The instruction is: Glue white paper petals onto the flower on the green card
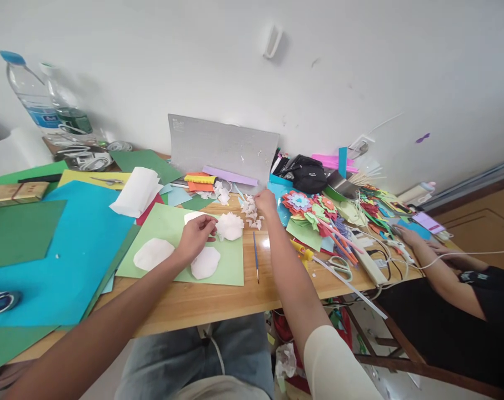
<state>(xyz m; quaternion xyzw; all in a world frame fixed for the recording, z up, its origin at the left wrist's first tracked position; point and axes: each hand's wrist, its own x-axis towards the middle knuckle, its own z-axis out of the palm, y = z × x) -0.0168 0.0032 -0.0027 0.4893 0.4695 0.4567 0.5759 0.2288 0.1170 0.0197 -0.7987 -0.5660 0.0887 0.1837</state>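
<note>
Two hands: reaching over the table (185, 311), one at the puff, one at the scraps.
Left hand (198, 236): curling its fingers at the puff's left edge – whether they are pinching it, I cannot tell.
Right hand (265, 201): bending its fingers inward beside the scraps (250, 208); its grip is hiding from view.
Puff (230, 226): sitting white and ruffled on the green sheet (230, 272), near the right edge.
Feel: looking very light, soft and easy to tear; a hard squeeze would be flattening the ruffles – best taking it low at the side, with a loose pinch.
White rounds (154, 254): lying on the sheet, looking thin and floppy, needing a lift by the rim.
Brush (256, 258): lying just right of the sheet.
Co-worker's hand (405, 234): resting at the far right.
</note>
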